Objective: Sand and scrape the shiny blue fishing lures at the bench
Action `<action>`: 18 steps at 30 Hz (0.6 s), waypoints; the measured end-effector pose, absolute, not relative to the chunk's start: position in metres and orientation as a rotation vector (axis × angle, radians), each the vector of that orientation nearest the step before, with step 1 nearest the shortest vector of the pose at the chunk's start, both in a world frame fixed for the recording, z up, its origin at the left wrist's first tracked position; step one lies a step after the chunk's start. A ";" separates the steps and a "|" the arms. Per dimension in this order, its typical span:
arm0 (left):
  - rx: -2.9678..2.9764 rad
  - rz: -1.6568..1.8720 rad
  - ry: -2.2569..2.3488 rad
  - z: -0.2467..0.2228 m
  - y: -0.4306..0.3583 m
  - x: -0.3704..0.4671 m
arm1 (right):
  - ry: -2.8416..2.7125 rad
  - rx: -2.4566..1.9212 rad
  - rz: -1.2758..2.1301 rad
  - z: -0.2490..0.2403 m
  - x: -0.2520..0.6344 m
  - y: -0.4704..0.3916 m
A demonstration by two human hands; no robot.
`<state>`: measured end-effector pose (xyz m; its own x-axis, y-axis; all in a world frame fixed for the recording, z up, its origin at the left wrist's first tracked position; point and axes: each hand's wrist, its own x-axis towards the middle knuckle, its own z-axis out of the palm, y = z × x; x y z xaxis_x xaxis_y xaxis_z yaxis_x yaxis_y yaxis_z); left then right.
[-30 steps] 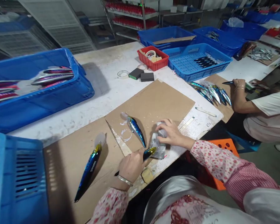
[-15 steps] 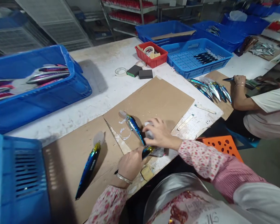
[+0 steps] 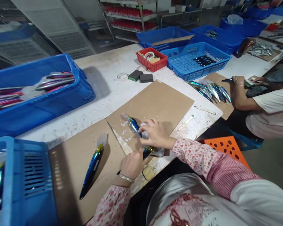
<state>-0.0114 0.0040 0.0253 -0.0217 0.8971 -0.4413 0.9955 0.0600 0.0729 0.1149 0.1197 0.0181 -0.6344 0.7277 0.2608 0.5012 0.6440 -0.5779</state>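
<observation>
My left hand [image 3: 132, 165] is closed around a blue fishing lure [image 3: 148, 152], whose yellow head shows past my fingers. Just beyond it, my right hand [image 3: 156, 134] has curled fingers around a pale greyish wad [image 3: 145, 135], held above the lure; its material is unclear. A second blue lure [image 3: 133, 123] with a clear lip lies on the brown cardboard [image 3: 165, 97], its tail end hidden behind my right hand. Farther left, a third lure [image 3: 93, 168] rests on the cardboard with its clear lip pointing away from me.
Blue crates [image 3: 85, 89] with lures stand at left, one [image 3: 35, 147] close by. Sanding blocks [image 3: 146, 78], a tape roll [image 3: 122, 76] and a red basket [image 3: 159, 64] sit at the back. At right, a co-worker's hand [image 3: 238, 81] holds a dark lure near several others [image 3: 214, 90].
My right hand has shifted slightly left with the pale wad and now covers the tail of the lying lure. My left hand keeps its hold. The view has tilted a little.
</observation>
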 end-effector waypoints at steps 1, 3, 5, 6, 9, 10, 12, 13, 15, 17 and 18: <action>1.881 -0.305 1.988 0.028 0.000 -0.010 | -2.295 -1.031 0.680 0.018 0.117 0.125; 1.819 -0.095 1.995 0.035 -0.009 -0.005 | -2.077 -1.187 0.733 0.017 0.133 0.140; 1.707 0.166 1.973 0.039 -0.019 0.004 | -1.954 -1.242 0.726 0.017 0.153 0.153; 1.648 0.275 1.952 0.040 -0.023 0.010 | -1.948 -1.232 0.715 0.017 0.162 0.156; 1.513 0.433 1.912 0.033 -0.028 0.028 | -2.052 -1.204 0.689 0.017 0.173 0.153; 1.481 0.457 1.906 0.029 -0.028 0.033 | -2.102 -1.218 0.672 0.017 0.173 0.148; 1.442 0.483 1.913 0.020 -0.027 0.038 | -2.202 -1.264 0.603 0.016 0.169 0.136; 1.441 0.491 1.926 0.016 -0.026 0.039 | -2.236 -1.294 0.552 0.015 0.167 0.130; 1.460 0.501 1.946 0.010 -0.026 0.040 | -2.264 -1.340 0.480 0.013 0.164 0.118; 1.484 0.515 1.940 0.007 -0.026 0.039 | -2.271 -1.348 0.496 0.012 0.163 0.111; 1.495 0.523 1.936 0.006 -0.027 0.039 | -2.287 -1.333 0.527 0.011 0.162 0.109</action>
<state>0.0393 -0.0266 0.0061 -0.1587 0.9585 -0.2369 0.7086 0.2777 0.6487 0.1623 0.1093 0.0110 -0.4395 0.8802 0.1791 0.7130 0.4631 -0.5264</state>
